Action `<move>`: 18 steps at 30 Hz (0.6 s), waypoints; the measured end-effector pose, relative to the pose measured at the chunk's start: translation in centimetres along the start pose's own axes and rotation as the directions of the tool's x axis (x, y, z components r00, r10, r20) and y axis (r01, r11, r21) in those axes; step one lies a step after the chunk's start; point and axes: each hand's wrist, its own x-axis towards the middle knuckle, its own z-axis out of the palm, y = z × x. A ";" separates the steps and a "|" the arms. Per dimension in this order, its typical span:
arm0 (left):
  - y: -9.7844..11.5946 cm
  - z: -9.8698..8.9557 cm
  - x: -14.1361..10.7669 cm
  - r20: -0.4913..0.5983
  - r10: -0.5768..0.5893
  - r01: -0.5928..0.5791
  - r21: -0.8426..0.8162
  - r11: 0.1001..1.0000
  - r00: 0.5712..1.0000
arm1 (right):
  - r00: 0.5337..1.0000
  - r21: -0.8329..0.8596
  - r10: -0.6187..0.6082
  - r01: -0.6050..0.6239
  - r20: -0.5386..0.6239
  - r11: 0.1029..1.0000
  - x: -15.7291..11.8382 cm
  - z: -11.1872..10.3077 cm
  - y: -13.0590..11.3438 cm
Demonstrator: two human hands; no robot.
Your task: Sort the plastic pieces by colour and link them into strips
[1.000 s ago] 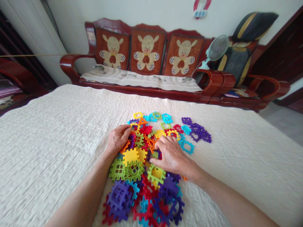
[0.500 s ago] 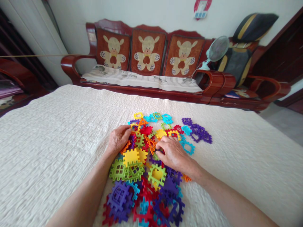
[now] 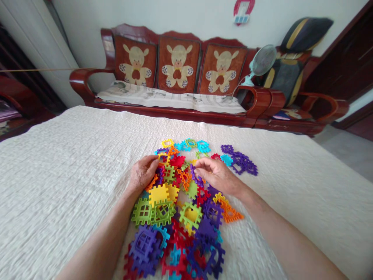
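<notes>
A heap of colourful plastic interlocking tiles with toothed edges lies between my hands. My right hand (image 3: 217,175) pinches a purple tile (image 3: 196,177) between thumb and fingers, tilted just over the heap. On the heap's left side rests my left hand (image 3: 142,171), thumb apart from the fingers, the fingertips against a yellow frame tile (image 3: 164,158). Nearby are a green window tile (image 3: 169,173) and an orange triangular tile (image 3: 184,179). Closer to me lie a solid yellow tile (image 3: 159,195), a green tile with a round opening (image 3: 190,216) and a purple window tile (image 3: 144,243).
A separate group of purple tiles (image 3: 244,162) lies right of the heap, beside a light blue tile (image 3: 226,160). An orange triangle (image 3: 231,213) sits by my right forearm. Everything rests on a cream quilted cover (image 3: 87,155). Beyond stand a wooden sofa (image 3: 175,115) and a fan (image 3: 263,60).
My right hand has risen slightly from the heap and now holds a purple tile. My left hand stays at the same spot on the heap. The view has shifted a little.
</notes>
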 end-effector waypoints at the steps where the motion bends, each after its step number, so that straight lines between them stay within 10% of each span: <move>1: 0.0 0.0 0.0 -0.004 -0.003 0.003 -0.004 1.000 1.000 | 0.998 -0.055 0.020 -0.023 -0.052 0.998 0.1 -0.9 0.6; 4: 0.1 0.1 0.0 -0.018 -0.003 0.002 -0.016 1.000 1.000 | 0.973 -0.373 0.057 -0.140 -0.224 0.917 0.1 -4.7 2.5; 10: 0.1 0.1 -0.1 -0.025 0.001 -0.001 -0.035 0.999 1.000 | 0.864 -0.749 0.226 -0.503 -0.450 0.432 -1.1 -10.5 5.1; 18: -2.1 0.5 0.6 -0.313 -0.135 0.061 -0.234 0.970 0.940 | 0.975 -0.611 -0.187 0.077 -0.118 0.788 0.2 -3.8 2.6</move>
